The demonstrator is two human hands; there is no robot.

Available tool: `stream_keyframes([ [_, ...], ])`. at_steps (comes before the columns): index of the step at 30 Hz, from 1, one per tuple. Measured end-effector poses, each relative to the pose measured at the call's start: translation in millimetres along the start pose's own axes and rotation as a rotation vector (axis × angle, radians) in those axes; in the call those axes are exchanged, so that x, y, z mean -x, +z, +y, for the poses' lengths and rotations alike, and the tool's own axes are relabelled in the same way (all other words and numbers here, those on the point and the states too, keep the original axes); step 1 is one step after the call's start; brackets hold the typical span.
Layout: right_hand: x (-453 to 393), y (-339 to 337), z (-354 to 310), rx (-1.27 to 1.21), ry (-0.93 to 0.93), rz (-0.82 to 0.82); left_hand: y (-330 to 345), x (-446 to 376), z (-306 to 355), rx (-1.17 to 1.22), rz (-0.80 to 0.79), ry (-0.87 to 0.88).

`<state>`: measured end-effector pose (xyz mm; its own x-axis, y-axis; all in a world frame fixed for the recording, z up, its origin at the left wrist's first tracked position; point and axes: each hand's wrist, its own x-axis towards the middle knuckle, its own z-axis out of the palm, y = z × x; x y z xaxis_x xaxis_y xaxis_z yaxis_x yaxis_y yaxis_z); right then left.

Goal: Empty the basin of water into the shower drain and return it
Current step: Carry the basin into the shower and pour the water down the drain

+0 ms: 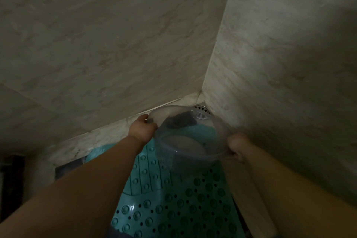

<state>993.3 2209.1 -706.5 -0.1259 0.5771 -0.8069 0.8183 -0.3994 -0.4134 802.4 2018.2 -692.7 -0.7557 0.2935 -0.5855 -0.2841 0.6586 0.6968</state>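
A clear plastic basin (190,151) hangs low over the shower floor in the corner, tipped away from me toward the round metal shower drain (201,109). My left hand (144,128) grips its left rim and my right hand (238,147) grips its right rim. Through the clear wall I see the teal mat and a dark patch. Whether water is inside or pouring out is too dim to tell. The basin's far rim partly covers the drain.
A teal rubber shower mat (173,205) with round bumps and holes covers the floor under my arms. Marble-look tiled walls (116,44) meet in the corner right behind the drain. A dark opening (11,179) lies at the far left.
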Motion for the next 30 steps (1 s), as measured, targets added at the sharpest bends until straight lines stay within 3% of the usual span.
stream_keyframes([
  [30, 6, -10, 2, -0.124, -0.082, -0.023, 3, 1, 3, 0.092, 0.012, -0.016],
])
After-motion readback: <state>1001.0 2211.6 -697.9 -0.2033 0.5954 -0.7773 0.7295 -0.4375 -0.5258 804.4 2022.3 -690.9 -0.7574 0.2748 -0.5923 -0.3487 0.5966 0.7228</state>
